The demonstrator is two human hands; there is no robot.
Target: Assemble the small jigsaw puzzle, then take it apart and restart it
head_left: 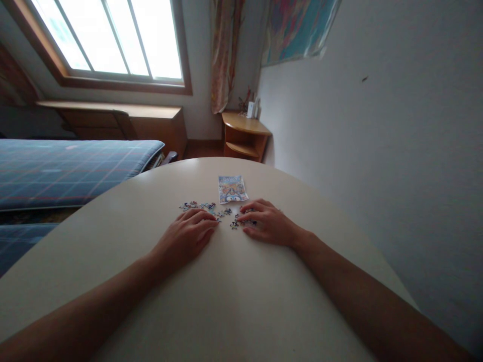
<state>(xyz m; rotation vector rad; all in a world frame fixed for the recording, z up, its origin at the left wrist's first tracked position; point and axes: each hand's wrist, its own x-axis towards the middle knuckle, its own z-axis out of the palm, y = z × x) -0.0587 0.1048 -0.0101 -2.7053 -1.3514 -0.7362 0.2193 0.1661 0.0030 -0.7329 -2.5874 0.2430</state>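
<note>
Several small jigsaw pieces (206, 206) lie scattered on the round cream table (226, 296). Just beyond them lies a small colourful picture card (232, 189). My left hand (186, 236) rests palm down on the table, fingers stretched out, its fingertips at the near edge of the pieces. My right hand (266, 222) lies to the right, fingers spread and slightly curled over a few pieces (237, 221), touching them with the fingertips.
A bed with a blue plaid cover (64, 168) stands to the left. A wooden corner shelf (243, 133) with small items sits against the far wall, under a curtain. A white wall runs along the right, with a poster (298, 27) above.
</note>
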